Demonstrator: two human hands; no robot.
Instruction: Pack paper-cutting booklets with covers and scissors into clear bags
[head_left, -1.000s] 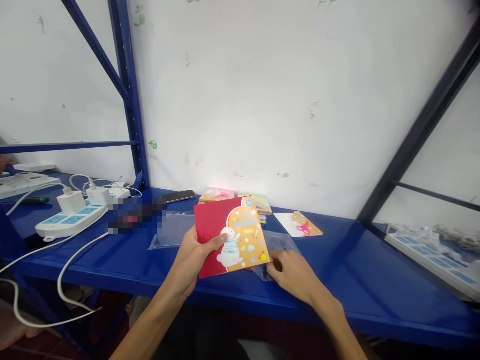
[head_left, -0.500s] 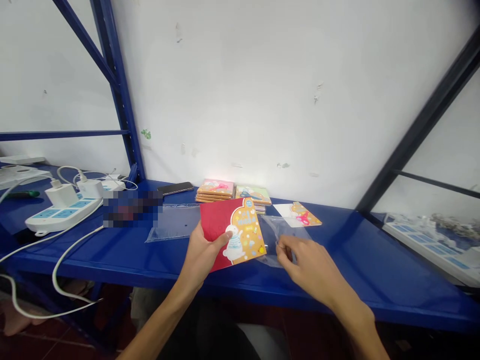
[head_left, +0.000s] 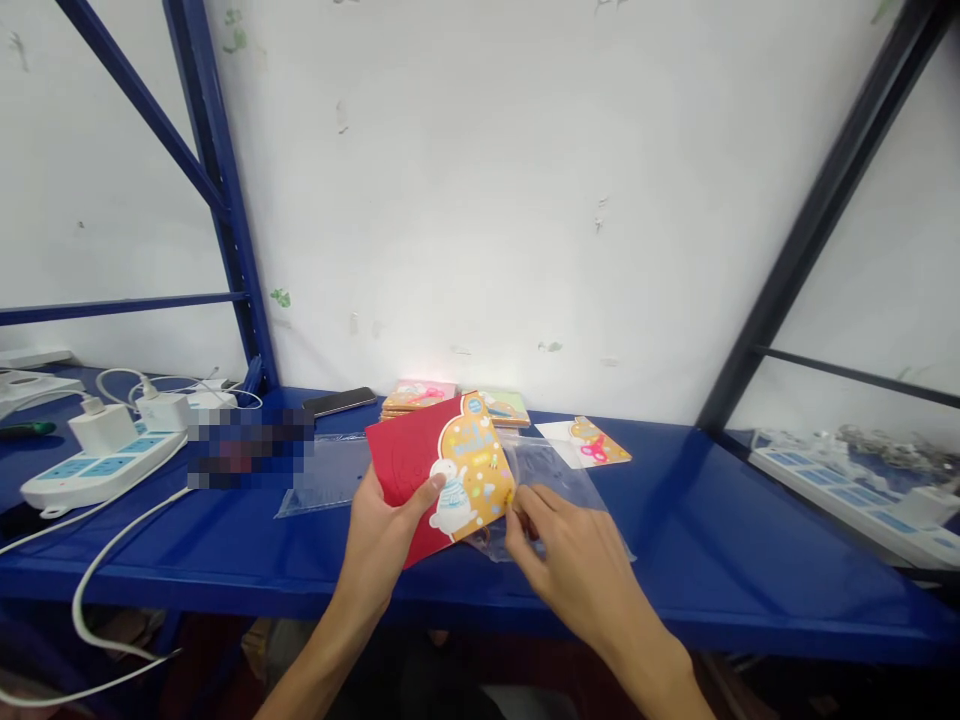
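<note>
My left hand (head_left: 386, 535) grips a red and orange booklet (head_left: 442, 480) with a white bear printed on its cover, the thumb lying across the front. The booklet is held tilted above the table. At its right corner, my right hand (head_left: 566, 555) pinches the edge of a clear plastic bag (head_left: 559, 465), which spreads behind the fingers and partly under the booklet. The booklet's corner meets the bag near my right fingertips; whether it is inside the bag cannot be made out. Behind lies a white and orange card (head_left: 589, 443) with pink scissors on it.
Against the wall stand two stacks of booklets, a pink-topped stack (head_left: 420, 393) and a green-topped stack (head_left: 510, 405). Another clear bag (head_left: 319, 475) lies left on the blue table (head_left: 712, 540). A phone (head_left: 341, 402) and a power strip (head_left: 105, 460) with white cables are farther left.
My right hand has moved left with the bag's edge, up to the booklet's corner. The booklet has tilted a little more. The whole view has shifted slightly.
</note>
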